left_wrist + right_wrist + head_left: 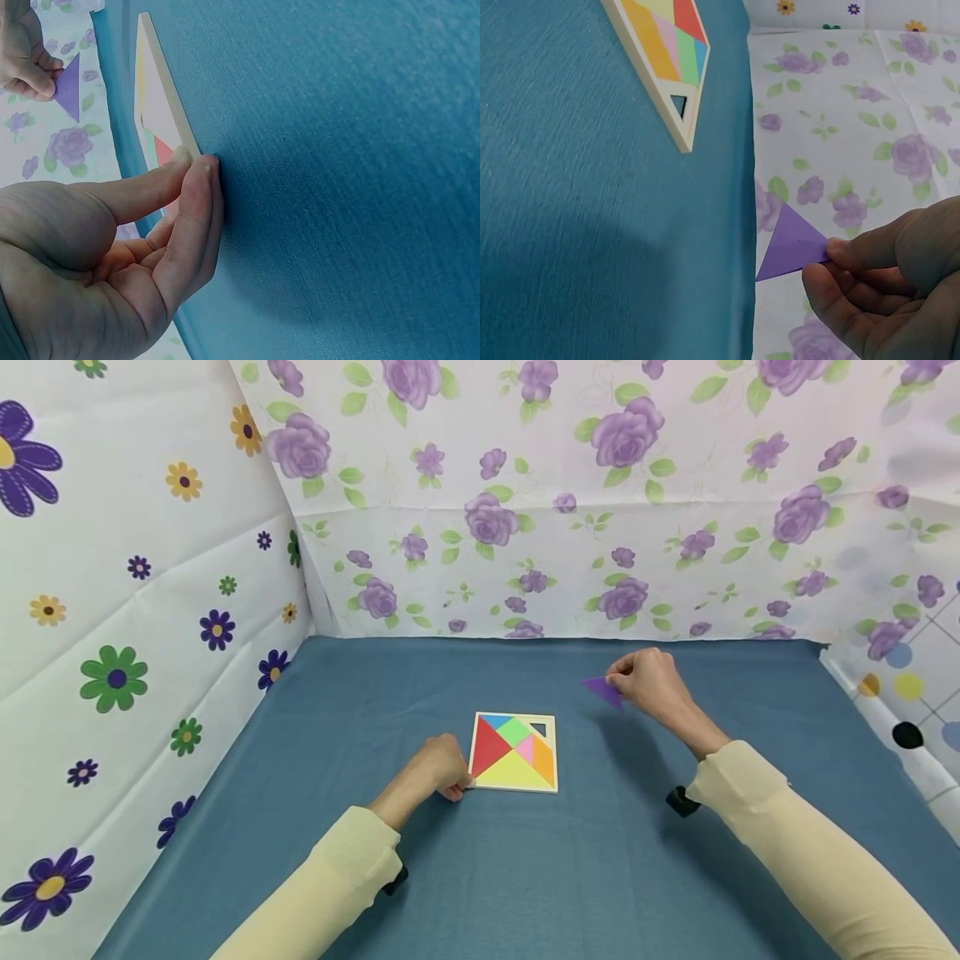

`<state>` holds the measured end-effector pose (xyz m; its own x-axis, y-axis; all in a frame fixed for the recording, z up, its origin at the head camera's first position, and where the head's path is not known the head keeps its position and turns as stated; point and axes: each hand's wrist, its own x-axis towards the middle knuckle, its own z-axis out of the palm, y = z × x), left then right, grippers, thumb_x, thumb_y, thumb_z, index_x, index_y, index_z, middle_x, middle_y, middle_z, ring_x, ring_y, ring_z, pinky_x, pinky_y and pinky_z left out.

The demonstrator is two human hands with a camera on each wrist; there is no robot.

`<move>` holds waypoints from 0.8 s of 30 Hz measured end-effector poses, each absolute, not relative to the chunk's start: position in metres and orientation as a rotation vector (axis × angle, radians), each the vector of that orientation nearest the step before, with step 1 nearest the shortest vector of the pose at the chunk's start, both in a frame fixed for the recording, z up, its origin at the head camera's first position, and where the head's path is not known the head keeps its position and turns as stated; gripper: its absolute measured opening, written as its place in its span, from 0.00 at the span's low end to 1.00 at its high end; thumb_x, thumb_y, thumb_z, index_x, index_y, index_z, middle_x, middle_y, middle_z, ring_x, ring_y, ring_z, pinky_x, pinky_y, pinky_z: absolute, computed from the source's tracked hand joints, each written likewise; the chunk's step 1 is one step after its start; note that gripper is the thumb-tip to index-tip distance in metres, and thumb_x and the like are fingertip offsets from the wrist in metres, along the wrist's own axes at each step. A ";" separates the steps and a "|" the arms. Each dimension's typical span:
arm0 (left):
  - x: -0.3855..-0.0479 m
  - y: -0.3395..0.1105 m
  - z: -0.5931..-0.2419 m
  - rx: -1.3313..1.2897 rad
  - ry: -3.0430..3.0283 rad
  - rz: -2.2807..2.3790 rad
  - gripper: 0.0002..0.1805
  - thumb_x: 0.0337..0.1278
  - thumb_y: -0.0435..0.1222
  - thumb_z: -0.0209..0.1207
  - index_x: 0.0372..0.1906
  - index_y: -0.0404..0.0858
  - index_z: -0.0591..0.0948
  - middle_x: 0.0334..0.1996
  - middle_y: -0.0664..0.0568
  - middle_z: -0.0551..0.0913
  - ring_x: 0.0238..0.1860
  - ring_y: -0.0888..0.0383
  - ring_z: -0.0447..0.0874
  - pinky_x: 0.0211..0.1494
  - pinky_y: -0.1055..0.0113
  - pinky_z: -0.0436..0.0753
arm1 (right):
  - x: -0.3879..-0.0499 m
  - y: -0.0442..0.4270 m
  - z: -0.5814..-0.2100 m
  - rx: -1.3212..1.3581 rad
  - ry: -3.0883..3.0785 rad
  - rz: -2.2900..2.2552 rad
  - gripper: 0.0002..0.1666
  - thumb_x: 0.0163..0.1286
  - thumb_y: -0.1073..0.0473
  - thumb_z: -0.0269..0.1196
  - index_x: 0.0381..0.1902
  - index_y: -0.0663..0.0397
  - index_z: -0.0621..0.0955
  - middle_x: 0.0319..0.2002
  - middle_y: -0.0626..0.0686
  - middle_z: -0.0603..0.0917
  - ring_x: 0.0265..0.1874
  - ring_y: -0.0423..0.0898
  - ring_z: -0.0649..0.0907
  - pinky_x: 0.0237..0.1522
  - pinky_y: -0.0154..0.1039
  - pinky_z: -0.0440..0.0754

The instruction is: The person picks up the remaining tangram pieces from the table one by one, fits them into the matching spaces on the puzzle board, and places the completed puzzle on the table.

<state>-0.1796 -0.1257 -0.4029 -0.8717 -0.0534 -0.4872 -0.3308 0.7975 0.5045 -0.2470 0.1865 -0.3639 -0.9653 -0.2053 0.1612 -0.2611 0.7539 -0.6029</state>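
Observation:
A square wooden tangram frame (556, 760) lies flat on the blue cloth, filled with red, yellow, orange, pink, green and blue pieces. A small triangular hole (538, 728) near its far right corner shows dark cloth. My left hand (441, 766) pinches the frame's near left corner between thumb and fingers, plain in the left wrist view. Off to the right and above the cloth, my right hand (651, 683) holds a purple triangle piece (791, 244) by one corner, thumb against fingers. The triangle is apart from the frame.
Blue cloth (600, 877) covers the table. A white sheet with purple roses (491, 518) hangs behind it, and a flowered sheet (172, 652) hangs along the left. Dark straps (682, 802) show at the cuffs.

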 end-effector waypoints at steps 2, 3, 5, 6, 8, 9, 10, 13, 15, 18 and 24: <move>-0.180 -0.126 -0.403 -0.291 2.530 0.815 0.11 0.58 0.28 0.73 0.23 0.31 0.84 0.23 0.42 0.83 0.19 0.56 0.88 0.25 0.66 0.88 | -0.247 0.184 -0.363 0.388 -2.862 1.008 0.09 0.75 0.65 0.64 0.43 0.65 0.90 0.36 0.62 0.90 0.31 0.52 0.89 0.31 0.45 0.88; -0.181 -0.126 -0.404 -0.291 2.532 0.810 0.11 0.58 0.28 0.73 0.23 0.31 0.84 0.23 0.42 0.83 0.19 0.56 0.88 0.25 0.66 0.88 | -0.247 0.183 -0.363 0.392 -2.861 1.007 0.09 0.75 0.66 0.64 0.43 0.65 0.90 0.36 0.62 0.90 0.31 0.52 0.89 0.31 0.45 0.88; -0.181 -0.126 -0.404 -0.290 2.531 0.807 0.11 0.58 0.28 0.73 0.23 0.31 0.84 0.23 0.41 0.83 0.19 0.56 0.88 0.25 0.66 0.88 | -0.247 0.181 -0.362 0.391 -2.862 1.013 0.09 0.75 0.66 0.64 0.43 0.65 0.90 0.36 0.62 0.90 0.31 0.52 0.89 0.30 0.44 0.87; -0.181 -0.126 -0.403 -0.286 2.531 0.808 0.11 0.58 0.28 0.73 0.23 0.31 0.84 0.23 0.41 0.83 0.20 0.56 0.88 0.25 0.66 0.88 | -0.247 0.179 -0.362 0.387 -2.865 1.017 0.09 0.75 0.66 0.64 0.43 0.65 0.90 0.36 0.62 0.90 0.31 0.52 0.89 0.31 0.44 0.87; -0.181 -0.127 -0.404 -0.278 2.529 0.809 0.11 0.58 0.28 0.73 0.23 0.31 0.84 0.23 0.42 0.84 0.20 0.55 0.88 0.26 0.66 0.88 | -0.247 0.177 -0.362 0.378 -2.869 1.025 0.10 0.75 0.65 0.64 0.43 0.66 0.90 0.36 0.62 0.90 0.30 0.51 0.89 0.31 0.44 0.88; -0.180 -0.127 -0.404 -0.273 2.529 0.811 0.11 0.58 0.28 0.73 0.23 0.31 0.84 0.23 0.42 0.84 0.20 0.55 0.88 0.26 0.66 0.88 | -0.247 0.175 -0.363 0.373 -2.871 1.028 0.10 0.75 0.65 0.64 0.43 0.65 0.90 0.36 0.62 0.90 0.30 0.51 0.89 0.31 0.44 0.88; -0.180 -0.127 -0.404 -0.269 2.527 0.812 0.11 0.58 0.28 0.73 0.24 0.31 0.84 0.23 0.42 0.84 0.20 0.55 0.88 0.26 0.66 0.88 | -0.247 0.174 -0.363 0.368 -2.872 1.031 0.10 0.75 0.65 0.64 0.42 0.65 0.90 0.36 0.61 0.90 0.30 0.50 0.89 0.31 0.44 0.88; -0.180 -0.127 -0.404 -0.259 2.526 0.814 0.11 0.58 0.28 0.73 0.24 0.31 0.83 0.24 0.42 0.84 0.20 0.55 0.88 0.27 0.66 0.88 | -0.247 0.169 -0.363 0.367 -2.867 1.033 0.09 0.75 0.65 0.64 0.42 0.65 0.90 0.36 0.61 0.90 0.29 0.49 0.89 0.30 0.43 0.88; -0.179 -0.127 -0.403 -0.255 2.526 0.819 0.11 0.59 0.28 0.72 0.24 0.31 0.83 0.24 0.42 0.84 0.20 0.56 0.88 0.27 0.66 0.88 | -0.247 0.167 -0.363 0.368 -2.865 1.039 0.09 0.75 0.65 0.65 0.42 0.65 0.90 0.36 0.61 0.90 0.29 0.49 0.89 0.30 0.43 0.88; -0.179 -0.128 -0.403 -0.253 2.528 0.817 0.11 0.59 0.28 0.72 0.24 0.31 0.83 0.23 0.42 0.84 0.20 0.56 0.88 0.27 0.66 0.88 | -0.247 0.163 -0.363 0.365 -2.870 1.056 0.09 0.74 0.65 0.65 0.42 0.65 0.90 0.36 0.61 0.90 0.29 0.50 0.89 0.29 0.43 0.88; -0.180 -0.127 -0.405 -0.270 2.519 0.815 0.11 0.59 0.28 0.72 0.24 0.31 0.84 0.23 0.43 0.84 0.20 0.56 0.88 0.27 0.65 0.89 | -0.248 0.158 -0.365 0.346 -2.884 1.081 0.09 0.75 0.65 0.64 0.43 0.66 0.90 0.36 0.62 0.90 0.30 0.51 0.90 0.31 0.44 0.89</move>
<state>-0.1802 -0.1275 -0.4048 -0.8673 -0.0399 -0.4961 -0.3230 0.8035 0.5001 -0.2476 0.1584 -0.3653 -0.9741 -0.1933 0.1171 -0.2226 0.7319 -0.6441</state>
